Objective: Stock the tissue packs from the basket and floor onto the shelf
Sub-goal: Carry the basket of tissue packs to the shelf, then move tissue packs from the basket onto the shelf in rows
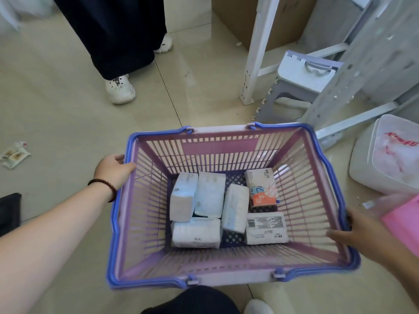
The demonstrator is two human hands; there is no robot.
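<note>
A pink plastic basket (145,223) with slatted walls, a lattice bottom and a blue rim sits on the pale glossy tiled floor (68,114). Its two blue handles are folded down along the rim. The left hand (113,169) grips the basket's left rim, fingers curled over the edge; a dark beaded bracelet (103,185) circles the wrist. The right hand (353,230) closes on the right rim, its fingertips blurred.

Inside the basket lie seven tissue packs that can be counted. Four are soft white plastic-wrapped bricks: one (183,197) at the back left, one (209,194) just beside it, one (234,210) tilted in the middle, one (196,232) flat at the front left. On the right are a printed pack (260,180), a small orange pack (264,199) touching it, and a white pack with a barcode (266,227) nearest the front. A dark thing under the second brick is too hidden to name.

Beyond the basket stand the white metal legs of a shelf (256,53), a folded grey step stool (301,80) and a cardboard box (285,21). Right of the basket a translucent tub (385,155) is cut off by the frame. Behind the basket to the left stands another person in dark wide trousers (113,30) and two white shoes. A crumpled wrapper (14,154) lies left of the basket.
</note>
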